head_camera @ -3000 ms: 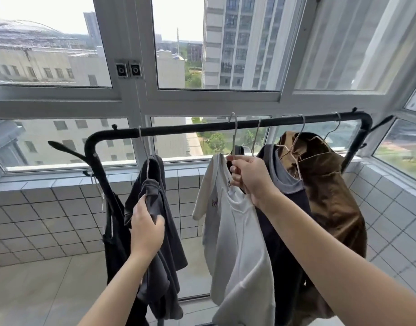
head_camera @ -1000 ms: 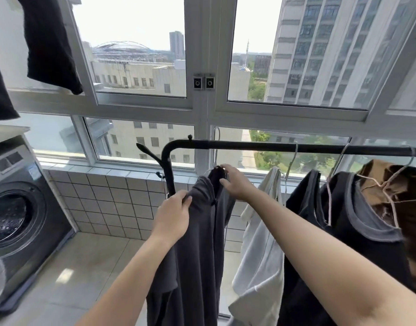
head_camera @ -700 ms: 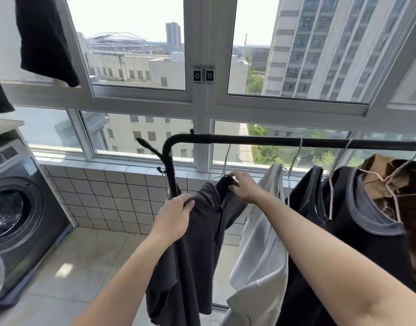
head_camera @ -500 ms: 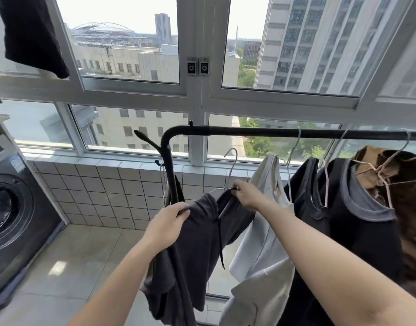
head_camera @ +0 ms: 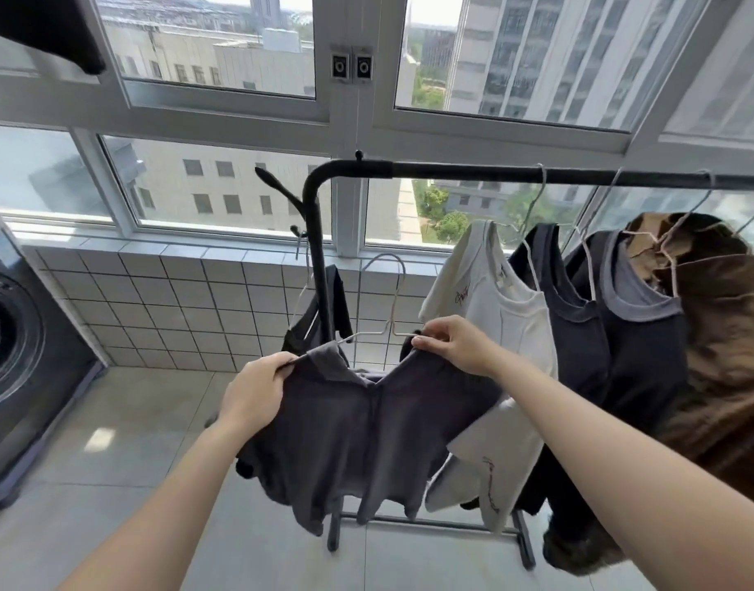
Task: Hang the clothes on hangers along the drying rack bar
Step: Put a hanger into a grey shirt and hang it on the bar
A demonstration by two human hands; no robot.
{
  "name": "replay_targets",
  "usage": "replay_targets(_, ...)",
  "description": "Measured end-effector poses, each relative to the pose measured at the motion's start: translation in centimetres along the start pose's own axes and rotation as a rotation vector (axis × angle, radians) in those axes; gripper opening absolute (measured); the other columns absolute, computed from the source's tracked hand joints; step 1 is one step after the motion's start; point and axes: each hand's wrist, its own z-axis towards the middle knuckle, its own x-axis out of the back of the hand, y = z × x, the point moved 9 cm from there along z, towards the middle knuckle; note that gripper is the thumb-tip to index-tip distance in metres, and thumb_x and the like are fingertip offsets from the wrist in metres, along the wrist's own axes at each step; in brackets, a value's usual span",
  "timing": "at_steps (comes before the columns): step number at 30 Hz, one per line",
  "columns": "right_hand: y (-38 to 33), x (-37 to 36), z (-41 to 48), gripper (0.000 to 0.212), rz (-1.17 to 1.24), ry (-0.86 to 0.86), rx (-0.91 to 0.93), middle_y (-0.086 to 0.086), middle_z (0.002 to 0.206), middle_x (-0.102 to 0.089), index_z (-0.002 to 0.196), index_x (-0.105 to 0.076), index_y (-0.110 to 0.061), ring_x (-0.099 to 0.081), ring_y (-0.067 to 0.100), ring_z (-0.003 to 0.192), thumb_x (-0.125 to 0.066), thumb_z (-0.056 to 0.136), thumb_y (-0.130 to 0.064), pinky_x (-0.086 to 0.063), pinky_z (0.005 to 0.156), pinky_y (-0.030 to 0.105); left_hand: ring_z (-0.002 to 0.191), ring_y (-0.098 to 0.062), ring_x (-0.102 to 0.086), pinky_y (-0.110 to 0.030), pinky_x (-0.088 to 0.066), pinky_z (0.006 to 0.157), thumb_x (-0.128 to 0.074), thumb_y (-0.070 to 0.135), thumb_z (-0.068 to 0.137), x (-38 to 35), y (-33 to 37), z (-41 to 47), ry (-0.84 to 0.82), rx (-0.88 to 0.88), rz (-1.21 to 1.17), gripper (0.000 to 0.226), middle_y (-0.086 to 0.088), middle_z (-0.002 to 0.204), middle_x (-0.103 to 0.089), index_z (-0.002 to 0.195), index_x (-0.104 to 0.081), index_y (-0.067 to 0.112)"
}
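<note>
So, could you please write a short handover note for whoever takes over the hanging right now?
Left hand: grips the left shoulder of the grey shirt.
Right hand: pinches the shirt's right shoulder at the wire hanger.
The hanger's hook is off the rack bar, held below it.
Done: white shirt, two dark tops and a brown garment hang on the bar.
Left: seat the grey shirt on its hanger, hook it onto the bar's free left stretch.
</note>
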Motion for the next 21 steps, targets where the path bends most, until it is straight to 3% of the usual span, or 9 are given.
replay_targets(4,-1.8,0.4,-2.3,0.029,0.072,0.112,0.051,-0.007,0.059,-0.044,0.061,-0.057,-0.025,-0.037,0.008,0.057,-0.062,0.089,-0.032,-0.031,0.059,0.024,0.094,-0.026,-0.065,-0.04,-0.051,0.084,-0.059,0.012,0.091,1.5,0.5,-0.9,0.115,-0.045,-0.105,0.017,0.001,0.095,-0.074,0.097,-0.072,0.021)
replay_targets(8,-2.7,0.6,-5.6,0.035,0.097,0.136,0.112,0.003,0.066,-0.046,0.075,-0.058,0.002,-0.039,0.012,0.064,-0.061,0.089,-0.029,-0.032,0.062,0.028,0.094,-0.025,-0.064,-0.031,-0.044,0.08,-0.061,0.007,0.089,2.5,1.8,-2.7,0.201,-0.062,-0.158,0.016,-0.005,0.095,-0.074,0.097,-0.074,0.012)
replay_targets(12,-3.3,0.5,-9.5,0.034,0.163,0.134,0.139,0.006,0.069,-0.048,0.082,-0.061,0.006,-0.039,0.014,0.065,-0.061,0.09,-0.027,-0.033,0.062,0.028,0.097,-0.025,-0.063,-0.028,-0.042,0.081,-0.057,0.005,0.09,2.5,2.7,-4.9,0.242,-0.035,-0.181,0.02,-0.005,0.099,-0.074,0.099,-0.074,0.013)
replay_targets(18,-3.7,0.6,-15.1,0.016,0.353,0.126,0.051,-0.001,0.073,-0.068,0.084,-0.074,-0.008,-0.057,0.0,0.067,-0.067,0.086,-0.023,-0.045,0.062,0.014,0.096,-0.02,-0.061,-0.029,-0.042,0.083,-0.058,0.011,0.092,0.7,3.5,-7.3,0.103,0.015,-0.2,0.016,-0.001,0.097,-0.071,0.097,-0.073,0.017)
replay_targets(21,-3.2,0.6,-17.5,0.022,0.404,0.145,0.011,0.003,0.074,-0.065,0.081,-0.074,-0.006,-0.055,0.008,0.071,-0.069,0.084,-0.028,-0.043,0.066,0.025,0.091,-0.019,-0.061,-0.029,-0.043,0.082,-0.061,0.01,0.09,-0.4,4.0,-8.7,0.062,0.018,-0.277,0.013,0.001,0.088,-0.068,0.089,-0.07,0.019)
